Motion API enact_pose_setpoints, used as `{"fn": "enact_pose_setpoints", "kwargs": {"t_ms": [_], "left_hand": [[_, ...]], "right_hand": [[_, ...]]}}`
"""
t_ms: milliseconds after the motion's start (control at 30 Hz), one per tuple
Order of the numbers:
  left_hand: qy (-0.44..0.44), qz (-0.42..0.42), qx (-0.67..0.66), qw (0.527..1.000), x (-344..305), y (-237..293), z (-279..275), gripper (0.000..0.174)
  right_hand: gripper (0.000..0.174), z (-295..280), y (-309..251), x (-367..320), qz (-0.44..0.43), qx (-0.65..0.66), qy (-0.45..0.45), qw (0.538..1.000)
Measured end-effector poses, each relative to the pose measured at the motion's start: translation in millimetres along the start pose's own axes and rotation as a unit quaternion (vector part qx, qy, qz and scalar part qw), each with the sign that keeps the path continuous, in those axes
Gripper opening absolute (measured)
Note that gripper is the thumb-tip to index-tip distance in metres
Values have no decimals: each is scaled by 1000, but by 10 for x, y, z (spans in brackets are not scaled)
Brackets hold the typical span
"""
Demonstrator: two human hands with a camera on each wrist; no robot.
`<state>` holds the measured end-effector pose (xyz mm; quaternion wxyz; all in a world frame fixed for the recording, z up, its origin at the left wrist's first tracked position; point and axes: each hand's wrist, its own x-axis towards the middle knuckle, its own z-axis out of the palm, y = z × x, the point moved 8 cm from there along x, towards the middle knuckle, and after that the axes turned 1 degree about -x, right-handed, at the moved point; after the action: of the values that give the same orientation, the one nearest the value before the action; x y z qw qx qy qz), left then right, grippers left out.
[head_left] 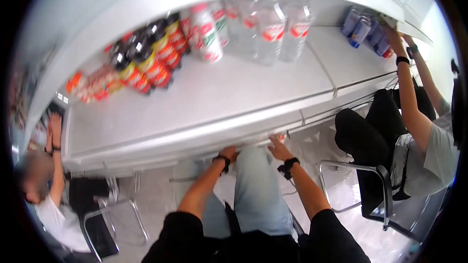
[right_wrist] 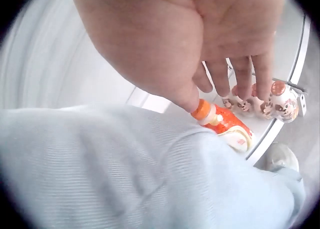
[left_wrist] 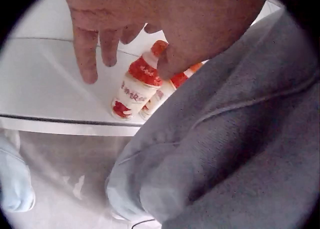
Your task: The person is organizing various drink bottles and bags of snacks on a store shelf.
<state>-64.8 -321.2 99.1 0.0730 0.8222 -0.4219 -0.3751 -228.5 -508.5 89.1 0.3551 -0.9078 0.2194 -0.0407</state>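
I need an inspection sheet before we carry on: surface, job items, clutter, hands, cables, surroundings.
Surface: white lower shelf beneath a white upper shelf.
Job's things: red-and-white bottles by the left hand; orange-capped bottle by the right hand; cartoon-print bottles near the lower shelf's edge.
Clutter: dark-capped bottles and clear bottles on the upper shelf.
Hands: fingers extended on both; thumbs close to bottles, contact cannot be confirmed.
Cables: thin dark line near the floor, possibly a cable.
Surroundings: a seated person on each side; the right-hand one reaches toward blue cans.
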Motion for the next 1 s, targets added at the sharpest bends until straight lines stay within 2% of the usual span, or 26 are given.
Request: {"fn": "enact_pose_setpoints", "kwargs": {"t_ms": [33, 67, 100, 133, 167, 200, 267, 333, 400, 433, 467, 533, 633, 733, 833, 900, 1000], "left_hand": [[73, 31, 10, 997, 152, -148, 88, 49], [-66, -71, 31, 995, 90, -66, 11, 46], [80, -2, 58, 995, 166, -104, 0, 45], [27, -56, 20, 998, 254, -193, 89, 49], [49, -58, -24, 997, 371, -282, 186, 60], [72, -46, 17, 996, 521, -333, 281, 69], [71, 27, 78, 994, 761, -426, 505, 72], [11, -7, -25, 1000, 921, -560, 682, 69], [76, 13, -107, 991, 841, -339, 477, 65], [99, 2, -83, 992, 806, -268, 396, 62], [97, 26, -182, 978, 863, -265, 371, 68], [91, 21, -157, 983, 732, -151, 251, 69], [88, 26, -176, 980, 721, -84, 218, 69], [86, 26, -196, 976, 713, -77, 238, 69], [85, 25, -228, 970, 663, -46, 259, 69], [90, 28, -237, 967, 648, -7, 248, 69], [99, 67, -166, 979, 764, -81, 328, 69]], "right_hand": [[57, -43, -84, 77, 29, 6, -36, 999], [55, -82, -122, 135, 72, 66, -52, 994], [53, -108, -161, 220, 43, 52, -15, 998], [47, 59, 6, 320, 60, -4, -8, 998], [48, 173, 82, 411, 69, -103, -28, 992], [48, 422, 291, 498, 74, -100, -41, 991], [45, 447, 180, 529, 129, -100, -160, 973], [34, 222, -84, 507, 62, -146, 11, 987], [28, 287, -98, 567, 30, -151, -20, 988], [25, 387, -91, 590, 16, -149, -34, 988], [25, 455, -80, 599, 6, -159, -28, 987], [29, 595, 39, 639, 43, -183, -70, 980], [33, 375, 2, 681, 41, -46, 99, 993], [36, 328, -70, 728, 14, -62, 110, 992], [41, 383, -95, 772, 61, 4, 102, 993], [41, 286, -249, 770, 43, -30, 113, 992], [40, 269, -350, 801, 44, -49, 98, 993]]}}
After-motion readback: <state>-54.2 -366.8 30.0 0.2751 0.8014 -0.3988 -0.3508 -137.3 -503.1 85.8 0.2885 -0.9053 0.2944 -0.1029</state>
